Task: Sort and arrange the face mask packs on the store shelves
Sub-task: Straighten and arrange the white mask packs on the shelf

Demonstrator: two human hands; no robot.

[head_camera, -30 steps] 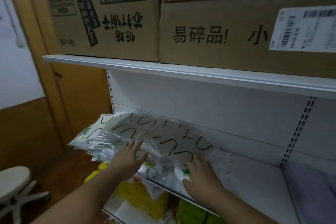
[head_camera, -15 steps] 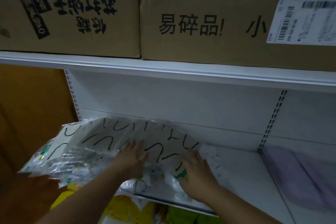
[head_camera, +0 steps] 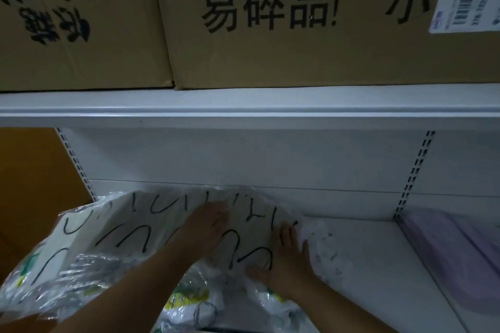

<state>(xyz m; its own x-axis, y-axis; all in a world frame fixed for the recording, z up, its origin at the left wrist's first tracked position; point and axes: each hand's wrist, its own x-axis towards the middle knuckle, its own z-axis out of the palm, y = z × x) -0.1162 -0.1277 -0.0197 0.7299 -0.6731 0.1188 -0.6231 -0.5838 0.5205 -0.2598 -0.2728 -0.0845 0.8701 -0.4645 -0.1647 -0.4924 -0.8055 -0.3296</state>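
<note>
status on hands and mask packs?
Both hands flat: left hand, right hand pressing mask packs. Packs overhang shelf at left. Purple packs sit right, apart.

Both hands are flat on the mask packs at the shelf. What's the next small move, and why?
Probably push the packs further back and rightward. Their left end overhangs the shelf edge, while bare shelf shows to the right. Left hand and right hand already lie flat on top, ready to slide.

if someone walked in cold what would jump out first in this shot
The big cardboard box with bold black characters fills the top shelf. Below it, on the white shelf, the left hand and right hand press flat on a fanned bundle of face mask packs that overhangs the shelf's left end. A purple pack lies at far right.
</note>
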